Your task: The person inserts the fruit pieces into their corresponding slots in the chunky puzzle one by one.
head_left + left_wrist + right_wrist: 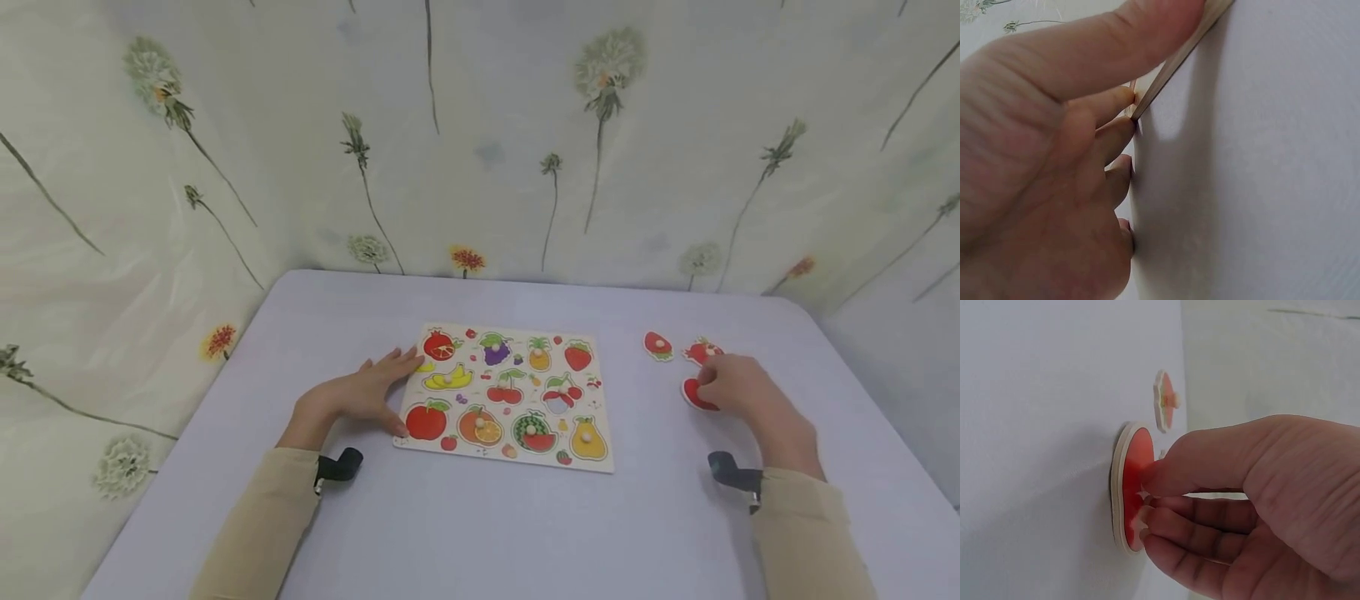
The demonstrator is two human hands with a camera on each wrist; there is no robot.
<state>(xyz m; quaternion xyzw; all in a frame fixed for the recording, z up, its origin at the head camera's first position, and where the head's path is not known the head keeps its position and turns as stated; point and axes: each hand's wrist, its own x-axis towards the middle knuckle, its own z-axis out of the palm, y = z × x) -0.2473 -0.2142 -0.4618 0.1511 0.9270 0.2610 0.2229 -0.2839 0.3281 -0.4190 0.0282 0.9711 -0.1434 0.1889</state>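
My left hand [367,392] rests at the left edge of the fruit puzzle board [491,446], its fingers spread. Up close in the left wrist view, the thumb and fingertips touch the board's edge. At the right, my right hand [738,392] pinches a red fruit puzzle piece [1137,456] between thumb and fingers, hiding its middle. In the right wrist view that piece is a thick wooden one with a pale rim, close to the tabletop. Several fruits on the board, such as the watermelon [543,442] and the pear [592,450], carry small knobs.
Just beyond my right hand lie a strawberry piece [652,337] with a knob and a pomegranate piece [697,352]. The white table [450,533] ends at a flower-patterned cloth backdrop [480,208], which also hangs along the left side.
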